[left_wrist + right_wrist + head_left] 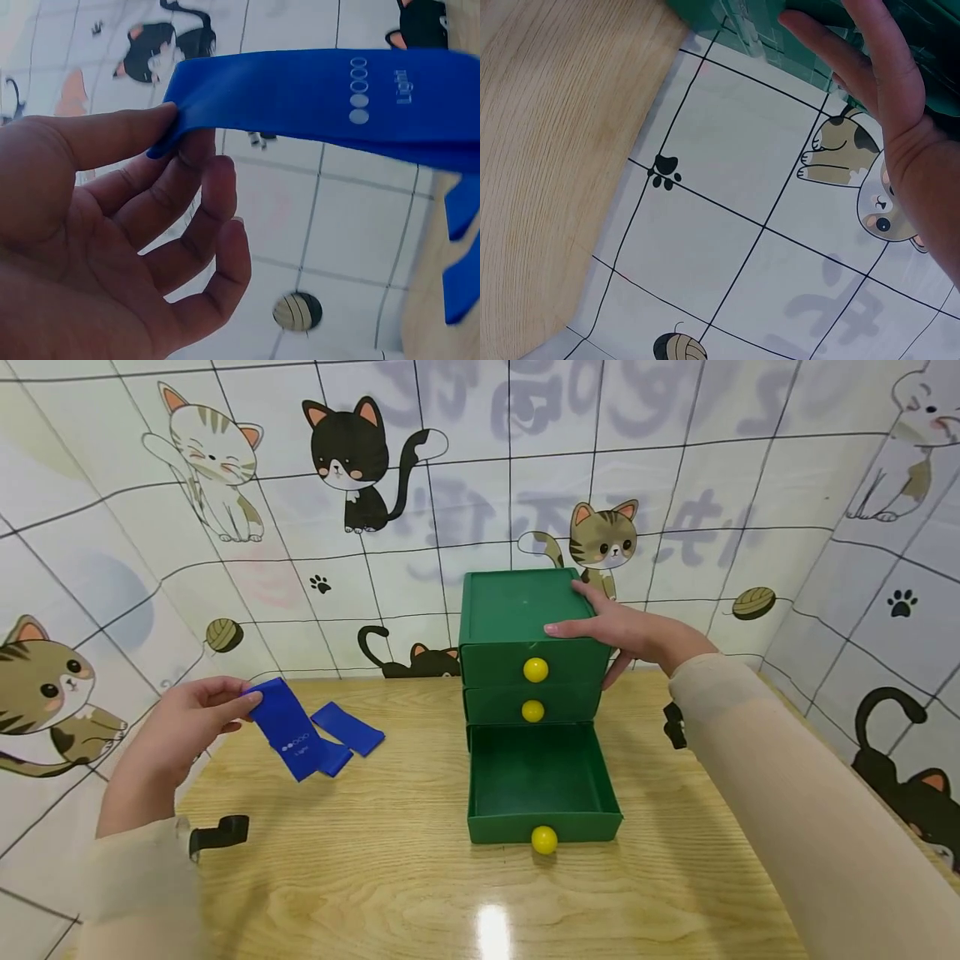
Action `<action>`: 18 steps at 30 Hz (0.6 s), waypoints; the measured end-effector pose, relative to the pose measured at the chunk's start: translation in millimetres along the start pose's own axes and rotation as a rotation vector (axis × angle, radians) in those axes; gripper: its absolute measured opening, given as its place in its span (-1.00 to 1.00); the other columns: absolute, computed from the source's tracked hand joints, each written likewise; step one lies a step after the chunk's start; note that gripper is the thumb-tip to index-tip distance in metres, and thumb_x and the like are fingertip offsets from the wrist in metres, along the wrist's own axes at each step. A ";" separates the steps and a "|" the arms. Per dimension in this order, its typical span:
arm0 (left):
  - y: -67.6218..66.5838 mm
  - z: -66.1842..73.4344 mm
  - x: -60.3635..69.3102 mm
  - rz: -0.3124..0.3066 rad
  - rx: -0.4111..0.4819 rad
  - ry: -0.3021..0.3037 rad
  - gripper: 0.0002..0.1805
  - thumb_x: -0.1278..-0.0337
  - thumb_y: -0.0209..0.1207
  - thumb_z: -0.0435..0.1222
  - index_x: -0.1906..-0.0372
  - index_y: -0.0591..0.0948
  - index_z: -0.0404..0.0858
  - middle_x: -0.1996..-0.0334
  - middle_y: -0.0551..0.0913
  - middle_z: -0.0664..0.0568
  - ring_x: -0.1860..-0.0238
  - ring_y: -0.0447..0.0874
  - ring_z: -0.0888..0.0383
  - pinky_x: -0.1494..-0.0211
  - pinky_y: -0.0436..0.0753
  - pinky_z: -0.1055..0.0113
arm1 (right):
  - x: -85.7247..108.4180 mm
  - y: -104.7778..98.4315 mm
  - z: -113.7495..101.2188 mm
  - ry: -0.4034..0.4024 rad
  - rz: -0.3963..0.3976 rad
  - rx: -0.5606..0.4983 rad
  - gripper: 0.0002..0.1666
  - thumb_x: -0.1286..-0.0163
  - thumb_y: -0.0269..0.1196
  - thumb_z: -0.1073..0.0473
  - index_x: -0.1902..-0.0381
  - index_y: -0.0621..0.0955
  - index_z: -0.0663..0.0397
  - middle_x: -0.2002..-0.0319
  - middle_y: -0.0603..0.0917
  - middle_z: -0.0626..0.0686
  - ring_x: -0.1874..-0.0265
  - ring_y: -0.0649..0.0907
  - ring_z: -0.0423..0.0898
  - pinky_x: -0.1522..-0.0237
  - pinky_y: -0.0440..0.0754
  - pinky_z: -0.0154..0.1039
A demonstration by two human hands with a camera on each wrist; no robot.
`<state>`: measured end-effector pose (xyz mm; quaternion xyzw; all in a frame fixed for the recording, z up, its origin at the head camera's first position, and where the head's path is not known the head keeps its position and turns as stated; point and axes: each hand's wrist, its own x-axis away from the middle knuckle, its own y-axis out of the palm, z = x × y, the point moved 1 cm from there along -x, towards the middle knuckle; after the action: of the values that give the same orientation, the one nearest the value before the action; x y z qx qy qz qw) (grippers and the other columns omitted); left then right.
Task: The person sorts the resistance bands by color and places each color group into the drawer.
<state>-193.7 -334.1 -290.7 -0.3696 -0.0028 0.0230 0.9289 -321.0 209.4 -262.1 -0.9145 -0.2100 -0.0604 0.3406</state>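
My left hand (pixel 176 718) pinches one end of a blue resistance band (pixel 283 722) between thumb and fingers. White print on the band (pixel 300 94) reads "Light" beside a row of small circles. Below it, more blue band (pixel 348 728) lies on the table; how many pieces there are I cannot tell. A green drawer box (pixel 525 602) stands ahead with yellow knobs; its bottom drawer (pixel 543 828) is pulled out and bare inside. My right hand (pixel 633 631) rests on the box's right edge, fingers spread, some on top and some down the side.
The wooden table (pixel 390 877) reaches back to a wall covering (pixel 420 585) printed with cats and grid lines. Both upper drawers of the box are closed. Dark straps (pixel 221 833) show at the wrists.
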 end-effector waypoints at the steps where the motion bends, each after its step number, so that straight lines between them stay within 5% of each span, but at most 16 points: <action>1: 3.2 7.3 1.6 0.005 -0.006 0.014 -0.42 -0.64 0.08 0.04 -0.36 0.49 -0.37 0.29 0.68 0.55 0.17 0.64 0.50 -0.03 0.64 0.43 | -0.1 -0.1 0.0 0.000 -0.001 0.001 0.40 -0.35 0.31 -0.54 -0.68 -0.45 -0.65 -0.76 -0.41 0.10 -0.53 0.39 0.41 0.19 0.84 0.17; 6: 21.2 38.7 9.5 0.009 -0.036 0.074 -0.51 -0.62 0.11 0.01 -0.28 0.58 -0.30 0.22 0.74 0.43 0.14 0.68 0.48 -0.16 0.61 0.24 | -0.9 -0.3 -1.0 -0.003 0.001 0.003 0.40 -0.35 0.30 -0.55 -0.68 -0.45 -0.65 -0.76 -0.41 0.11 -0.54 0.36 0.42 0.20 0.84 0.17; 12: 49.3 67.6 16.7 -0.022 -0.038 0.140 -0.60 -0.60 0.17 -0.03 -0.20 0.65 -0.24 0.10 0.81 0.03 0.04 0.74 0.17 -0.08 0.60 0.30 | -0.2 0.4 -0.2 -0.004 -0.015 0.000 0.39 -0.38 0.29 -0.53 -0.68 -0.46 -0.64 -0.76 -0.43 0.11 -0.56 0.34 0.42 0.18 0.84 0.17; 18: 77.7 97.6 29.4 -0.060 0.006 0.206 -0.68 -0.54 0.25 -0.07 -0.12 0.69 -0.19 0.10 0.83 -0.04 0.05 0.80 0.06 0.03 0.65 0.26 | 0.9 0.0 0.3 -0.005 -0.013 0.007 0.39 -0.37 0.29 -0.53 -0.68 -0.46 -0.65 -0.75 -0.45 0.10 -0.52 0.41 0.42 0.17 0.84 0.18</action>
<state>-169.7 -209.4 -273.5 -0.3669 0.0819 -0.0430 0.9257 -320.2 209.9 -262.1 -0.9121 -0.2169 -0.0596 0.3427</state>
